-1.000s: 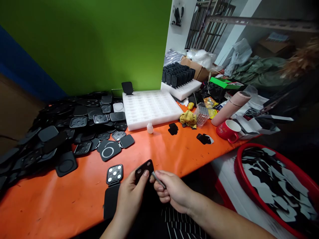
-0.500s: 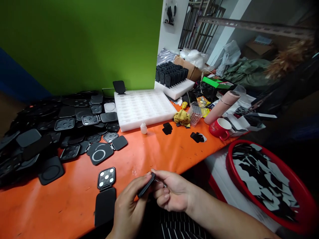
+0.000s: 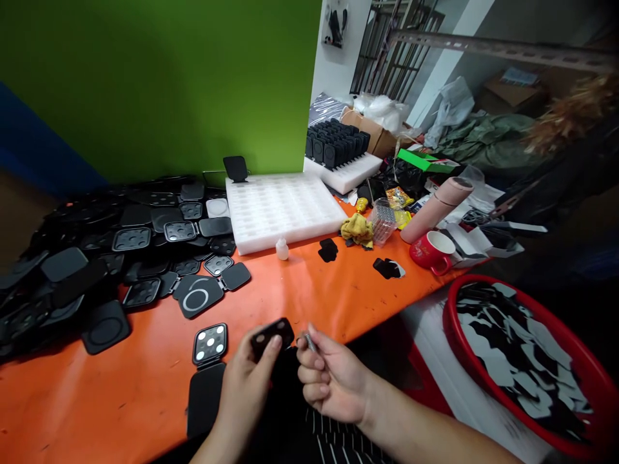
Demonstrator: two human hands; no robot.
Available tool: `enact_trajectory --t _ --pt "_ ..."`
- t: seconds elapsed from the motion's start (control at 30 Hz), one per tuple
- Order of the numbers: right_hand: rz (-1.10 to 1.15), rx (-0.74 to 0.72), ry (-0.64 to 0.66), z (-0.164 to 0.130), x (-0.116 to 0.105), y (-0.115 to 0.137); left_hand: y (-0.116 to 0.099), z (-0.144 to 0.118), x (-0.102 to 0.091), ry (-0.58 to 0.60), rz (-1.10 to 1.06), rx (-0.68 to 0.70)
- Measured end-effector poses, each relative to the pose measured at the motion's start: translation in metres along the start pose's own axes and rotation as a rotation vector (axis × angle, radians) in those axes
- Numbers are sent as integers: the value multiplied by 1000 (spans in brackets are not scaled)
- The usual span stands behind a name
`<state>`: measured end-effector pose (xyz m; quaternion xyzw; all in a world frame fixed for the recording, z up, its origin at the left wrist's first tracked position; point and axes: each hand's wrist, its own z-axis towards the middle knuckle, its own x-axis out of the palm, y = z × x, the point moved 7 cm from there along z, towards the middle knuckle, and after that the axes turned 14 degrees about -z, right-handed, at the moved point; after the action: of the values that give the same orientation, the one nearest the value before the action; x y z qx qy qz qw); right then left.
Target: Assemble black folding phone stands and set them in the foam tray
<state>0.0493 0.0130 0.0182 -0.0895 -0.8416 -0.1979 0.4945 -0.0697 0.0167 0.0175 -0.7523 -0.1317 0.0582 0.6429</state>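
Long orange plastic-covered surface, running from lower left to the right. On its left part, big heap of flat black plastic plates, some square, some with round holes, overlapping each other. Off the right edge of the surface, round red plastic basin filled with black and white cut pieces. Behind the middle, white foam tray with many small pockets, flat on the surface; further back, second white foam tray carrying upright black parts. On the right side, pink cylinder-shaped bottle lying tilted, just beside red ceramic mug. Near them, crumpled yellow cloth and small clear plastic box, touching or almost touching. In front of the near tray, small white plastic bottle, upright. Close to the near edge, black hinged plate with white dots, flat on the orange surface, just left of the hands. Left hand grasping small black oval plate with two light holes between thumb and fingers, above the near edge of the surface, face turned toward the camera. Right hand with fingers curled, pinching thin silver metal rod at the fingertips, tip of the rod just beside the right end of the small plate; touching or not, cannot tell.
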Motion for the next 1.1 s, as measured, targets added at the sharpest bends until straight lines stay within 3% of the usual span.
enact_trajectory --t 0.13,0.27,0.37,0.5,0.6,0.67,0.73,0.83,0.93,1.0,1.1 --pt "-276 -85 -103 -14 -23 -4 19 26 -15 -83 20 -37" --pt "-489 -30 -316 -35 -75 -21 33 37 -27 -129 241 -29" --pt "-541 -64 -475 -47 -112 -18 32 38 -30 -114 350 -18" --pt "-502 -163 -623 -48 -139 -2 13 30 -21 -72 672 223" --pt "-496 -218 -585 -41 -140 1 12 11 7 205 923 424" --pt "-532 -237 -571 -40 -140 1 21 -4 22 431 1035 476" --pt "-651 -233 -591 -43 -141 4 28 -12 25 527 1117 483" --pt "-1093 -206 -679 -57 -141 24 28 -13 13 474 1197 493" --pt "-1521 -357 -865 -83 -128 64 26 -12 -2 412 1242 522" --pt "-1637 -491 -965 -94 -114 87 27 -13 -9 401 1252 548" --pt "-1685 -621 -955 -79 -89 109 30 -17 -13 400 1251 594"
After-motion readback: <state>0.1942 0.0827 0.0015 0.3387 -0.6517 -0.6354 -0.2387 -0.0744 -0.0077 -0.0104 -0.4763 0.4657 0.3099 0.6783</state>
